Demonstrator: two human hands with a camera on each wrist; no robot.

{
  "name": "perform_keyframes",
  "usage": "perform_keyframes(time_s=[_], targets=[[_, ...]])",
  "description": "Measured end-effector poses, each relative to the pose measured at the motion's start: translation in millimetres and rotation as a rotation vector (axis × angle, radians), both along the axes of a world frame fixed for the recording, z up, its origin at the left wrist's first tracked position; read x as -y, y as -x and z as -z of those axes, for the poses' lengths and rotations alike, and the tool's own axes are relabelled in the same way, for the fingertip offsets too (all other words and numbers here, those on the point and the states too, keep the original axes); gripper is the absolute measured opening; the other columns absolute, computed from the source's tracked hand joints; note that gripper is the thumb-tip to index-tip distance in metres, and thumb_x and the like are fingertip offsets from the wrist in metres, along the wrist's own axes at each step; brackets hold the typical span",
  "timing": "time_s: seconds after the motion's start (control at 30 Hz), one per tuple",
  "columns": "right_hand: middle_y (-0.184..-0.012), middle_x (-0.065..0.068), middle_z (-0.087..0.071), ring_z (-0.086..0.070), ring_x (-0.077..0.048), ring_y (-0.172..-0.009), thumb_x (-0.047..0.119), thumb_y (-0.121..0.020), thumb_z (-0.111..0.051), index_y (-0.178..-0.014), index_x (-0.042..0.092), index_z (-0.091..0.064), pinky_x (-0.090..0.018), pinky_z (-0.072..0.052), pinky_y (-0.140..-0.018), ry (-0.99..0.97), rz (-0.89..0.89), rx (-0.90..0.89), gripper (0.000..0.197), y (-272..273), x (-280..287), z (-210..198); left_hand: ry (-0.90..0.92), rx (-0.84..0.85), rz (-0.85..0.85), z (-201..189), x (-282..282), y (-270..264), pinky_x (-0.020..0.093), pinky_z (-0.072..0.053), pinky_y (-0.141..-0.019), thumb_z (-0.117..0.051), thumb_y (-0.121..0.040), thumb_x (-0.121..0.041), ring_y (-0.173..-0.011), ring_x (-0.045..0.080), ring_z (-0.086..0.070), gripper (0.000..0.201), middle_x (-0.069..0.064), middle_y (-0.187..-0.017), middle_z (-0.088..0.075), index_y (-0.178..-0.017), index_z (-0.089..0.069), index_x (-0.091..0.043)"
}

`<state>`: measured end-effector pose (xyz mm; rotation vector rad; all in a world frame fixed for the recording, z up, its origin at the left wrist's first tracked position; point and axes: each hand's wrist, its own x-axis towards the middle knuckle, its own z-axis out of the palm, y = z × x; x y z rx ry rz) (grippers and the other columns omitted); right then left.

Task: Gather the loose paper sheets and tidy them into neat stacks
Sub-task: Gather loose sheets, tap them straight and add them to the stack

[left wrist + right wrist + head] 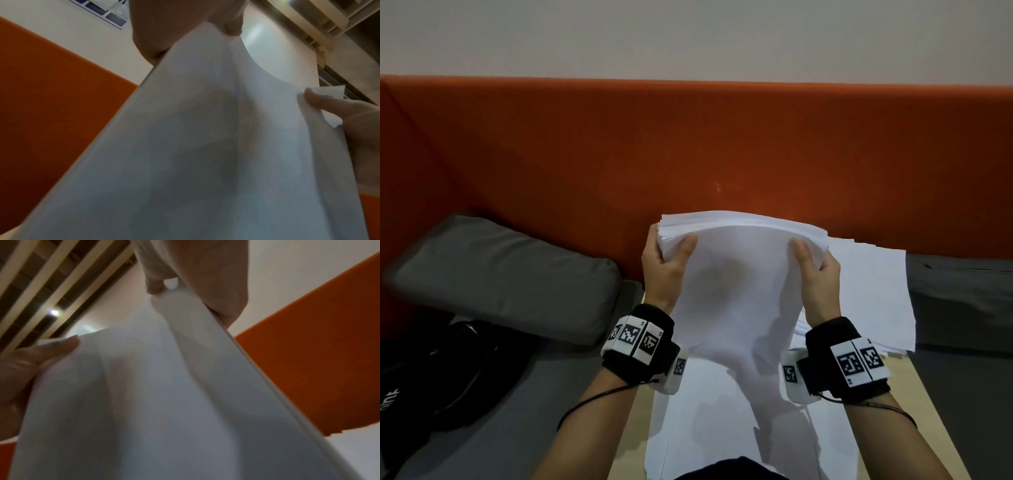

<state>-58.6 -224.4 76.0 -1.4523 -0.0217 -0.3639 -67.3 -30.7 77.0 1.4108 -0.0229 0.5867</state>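
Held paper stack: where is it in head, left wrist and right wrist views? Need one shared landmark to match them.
Head: held paper stack at centre, gripped by the left hand and the right hand.
Left wrist: stack fills centre and bottom.
Right wrist: stack fills centre and bottom.
Shared landmark: orange backrest.

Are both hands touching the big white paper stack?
Touching. Head view: left hand and right hand each grip the white paper stack, thumbs in front.

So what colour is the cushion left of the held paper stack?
Grey cushion, clearest in the head view.
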Motion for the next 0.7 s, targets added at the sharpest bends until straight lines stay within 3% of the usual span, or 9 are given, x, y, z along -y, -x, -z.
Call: perform_keyframes(time_s=[0.07,0.13,0.2,0.3,0.4,0.5,0.6,0.63,0.7], targets=[[-0.047,0.02,-0.049,-0.045,0.005,-0.047,0.028,-0.095,-0.052,-0.058,0.024,-0.04,-0.009,-0.037,-0.052,-0.027,0.054,0.023,0.039,-1,-4,-9,0.009,-0.005,-0.055,-9,3,-1,0.007,-0.046,-0.072,-0.06,-0.087,-0.033,-0.076,-0.014,-0.058,0.013,-0.03,-0.076,-0.064,-0.088,-0.047,-0.035],[-0.052,0.016,-0.044,-0.042,-0.001,-0.054,0.036,-0.093,-0.052,-0.056,0.026,-0.039,-0.016,-0.036,-0.059,-0.052,0.091,0.033,0.041,-3,-7,-14,0.0,0.007,-0.12,-18,4,-4,0.011,-0.044,-0.072,-0.056,-0.082,-0.056,-0.078,-0.006,-0.057,0.023,-0.021,-0.078,-0.062,-0.085,-0.048,-0.035],[-0.059,0.012,-0.043,-0.042,-0.009,-0.063,0.046,-0.084,-0.056,-0.053,0.029,-0.047,-0.023,-0.035,-0.065,-0.062,0.105,0.029,0.036,-6,-9,-17,0.014,-0.008,-0.176,-24,4,-10,0.02,-0.042,-0.078,-0.058,-0.084,-0.049,-0.082,0.002,-0.052,0.021,-0.014,-0.084,-0.056,-0.081,-0.053,-0.029],[-0.062,0.012,-0.047,-0.044,-0.011,-0.069,0.045,-0.076,-0.055,-0.055,0.032,-0.055,-0.027,-0.035,-0.07,-0.054,0.132,0.021,0.024,-8,-9,-19,0.059,-0.067,-0.212,-28,2,-18,0.026,-0.044,-0.087,-0.063,-0.086,-0.03,-0.093,0.009,-0.055,0.011,-0.011,-0.087,-0.058,-0.08,-0.056,-0.025],[-0.071,0.012,-0.056,-0.051,-0.011,-0.079,0.037,-0.075,-0.054,-0.068,0.024,-0.059,-0.028,-0.037,-0.079,-0.043,0.153,0.032,0.016,-9,-8,-21,0.099,-0.108,-0.204,-30,-1,-19,0.035,-0.048,-0.083,-0.061,-0.083,-0.013,-0.092,0.018,-0.06,0.013,-0.001,-0.092,-0.062,-0.085,-0.057,-0.025],[-0.076,0.012,-0.06,-0.053,-0.008,-0.081,0.033,-0.075,-0.053,-0.071,0.022,-0.06,-0.025,-0.037,-0.081,-0.029,0.157,0.04,0.014,-9,-8,-22,0.078,-0.098,-0.18,-31,1,-15,0.038,-0.05,-0.082,-0.06,-0.082,-0.016,-0.092,0.02,-0.062,0.015,0.003,-0.094,-0.066,-0.09,-0.055,-0.028],[-0.078,0.015,-0.06,-0.053,-0.002,-0.08,0.03,-0.076,-0.051,-0.074,0.02,-0.061,-0.023,-0.037,-0.082,0.003,0.151,0.066,0.014,-8,-8,-24,0.068,-0.067,-0.16,-34,3,-10,0.028,-0.045,-0.078,-0.058,-0.087,-0.013,-0.084,0.006,-0.058,0.015,-0.008,-0.087,-0.062,-0.1,-0.055,-0.019],[-0.079,0.016,-0.06,-0.054,-0.001,-0.082,0.033,-0.077,-0.051,-0.077,0.018,-0.062,-0.023,-0.037,-0.083,0.008,0.145,0.077,0.018,-9,-6,-24,0.086,-0.047,-0.132,-33,2,-9,0.028,-0.044,-0.08,-0.057,-0.088,-0.017,-0.082,0.004,-0.058,0.015,-0.009,-0.086,-0.063,-0.102,-0.054,-0.019],[-0.085,0.017,-0.06,-0.055,0.0,-0.087,0.052,-0.078,-0.053,-0.086,0.019,-0.061,-0.024,-0.038,-0.084,0.006,0.091,0.103,0.035,-9,-1,-18,0.108,0.021,-0.057,-26,-3,-6,0.036,-0.044,-0.084,-0.056,-0.086,-0.039,-0.089,0.014,-0.059,0.024,-0.002,-0.093,-0.064,-0.105,-0.05,-0.026]])
